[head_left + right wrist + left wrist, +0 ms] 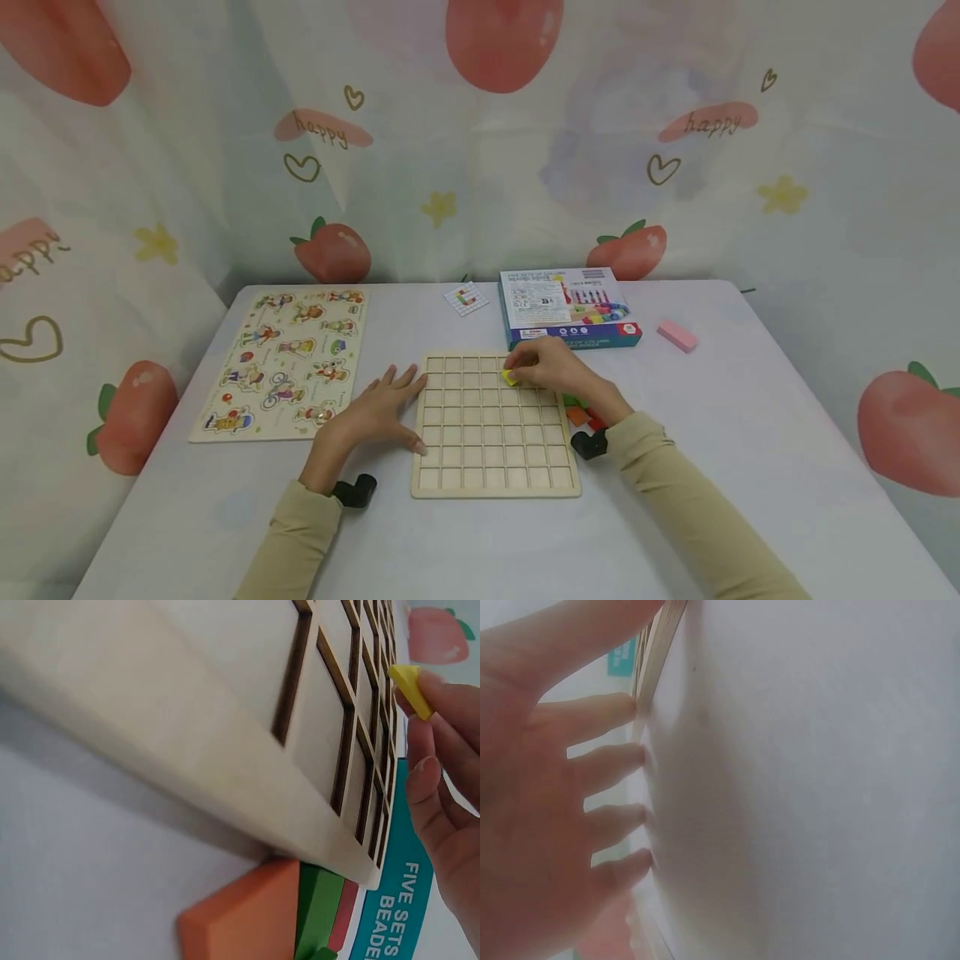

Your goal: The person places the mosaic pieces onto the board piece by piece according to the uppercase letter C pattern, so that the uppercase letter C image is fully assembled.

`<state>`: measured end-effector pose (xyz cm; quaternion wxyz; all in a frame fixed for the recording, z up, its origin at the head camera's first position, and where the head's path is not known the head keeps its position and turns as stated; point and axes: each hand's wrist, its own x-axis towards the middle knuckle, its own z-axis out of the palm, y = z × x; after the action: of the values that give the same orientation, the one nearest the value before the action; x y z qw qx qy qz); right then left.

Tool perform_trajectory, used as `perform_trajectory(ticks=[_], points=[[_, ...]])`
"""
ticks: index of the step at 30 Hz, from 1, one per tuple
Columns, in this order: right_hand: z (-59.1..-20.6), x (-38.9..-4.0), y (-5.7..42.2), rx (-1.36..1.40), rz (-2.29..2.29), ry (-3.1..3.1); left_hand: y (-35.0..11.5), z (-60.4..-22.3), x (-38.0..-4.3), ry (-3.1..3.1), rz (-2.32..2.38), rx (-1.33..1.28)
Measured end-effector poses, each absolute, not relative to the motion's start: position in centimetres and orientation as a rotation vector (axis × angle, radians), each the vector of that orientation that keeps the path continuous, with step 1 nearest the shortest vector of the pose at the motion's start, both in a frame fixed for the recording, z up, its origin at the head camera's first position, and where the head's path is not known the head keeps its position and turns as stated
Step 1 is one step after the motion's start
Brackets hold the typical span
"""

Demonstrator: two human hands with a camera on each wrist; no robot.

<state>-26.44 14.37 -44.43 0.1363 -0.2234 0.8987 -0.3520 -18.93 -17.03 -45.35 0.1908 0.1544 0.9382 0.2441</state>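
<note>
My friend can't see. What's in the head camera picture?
A person's right hand pinches a yellow piece over a wooden grid board, while the left hand touches its left edge. A picture board lies left; a box and pink block lie farther back.

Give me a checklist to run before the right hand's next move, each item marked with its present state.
1. Yellow piece secure in the right hand: ok, pinched.
2. Yellow piece let go in a cell: not ok, the hand holds it over the far part of the grid board.
3. Left hand at the board: ok, touching its left edge.
4. Board flat on the table: ok.
5. Orange, green and red pieces off the board: ok, beside its right edge.
6. Pattern card readable square by square: cannot tell, too small.
</note>
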Motion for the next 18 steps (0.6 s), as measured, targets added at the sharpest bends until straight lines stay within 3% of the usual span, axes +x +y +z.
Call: perform_trajectory(ticks=[18], points=[[-44.7, -26.5, 13.1, -0.527, -0.948, 2.651, -16.9, -45.2, -18.8, 2.638, 0.674, 0.408]])
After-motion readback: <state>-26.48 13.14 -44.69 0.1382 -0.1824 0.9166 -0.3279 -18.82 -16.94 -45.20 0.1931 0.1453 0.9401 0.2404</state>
